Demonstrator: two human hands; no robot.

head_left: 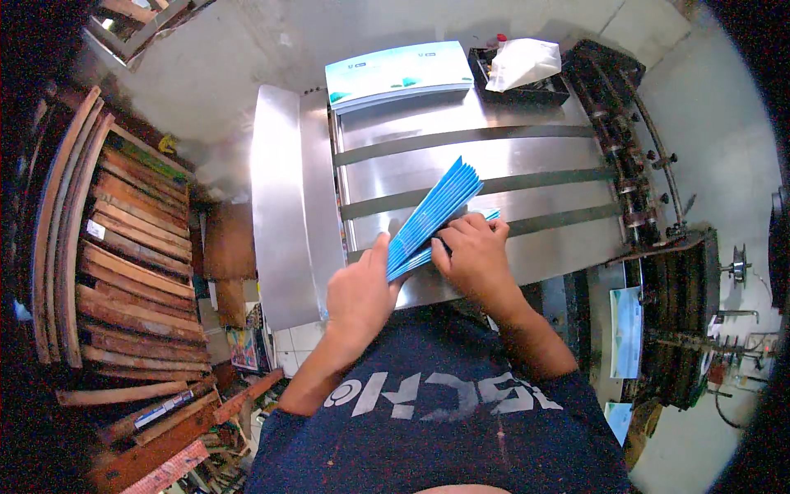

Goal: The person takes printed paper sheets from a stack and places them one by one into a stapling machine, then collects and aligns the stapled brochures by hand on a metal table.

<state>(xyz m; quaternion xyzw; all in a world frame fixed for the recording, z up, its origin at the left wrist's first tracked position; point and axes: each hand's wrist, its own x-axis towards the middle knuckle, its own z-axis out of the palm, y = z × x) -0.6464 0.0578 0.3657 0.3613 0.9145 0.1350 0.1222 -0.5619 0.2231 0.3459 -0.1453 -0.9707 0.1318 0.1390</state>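
Note:
A bundle of blue printed sheets (436, 206) is spread like a fan above the near part of a metal table. My left hand (360, 292) grips its lower left end, the thumb lying along the sheets' edge. My right hand (475, 253) is closed over the lower part of the same bundle, fingers curled, and a blue corner pokes out past its knuckles. The fingertips of the right hand are partly hidden. Beyond the hands, a stack of pale blue and white printed sheets (401, 72) rests at the table's far left.
The steel table (535, 160) carries dark bands across it and a raised metal plate (284, 198) at its left. A black tray (527, 97) holds a white crumpled sheet (524, 64). Machine rollers (629, 173) line the right side. Wooden strips (140, 263) fill a rack at left.

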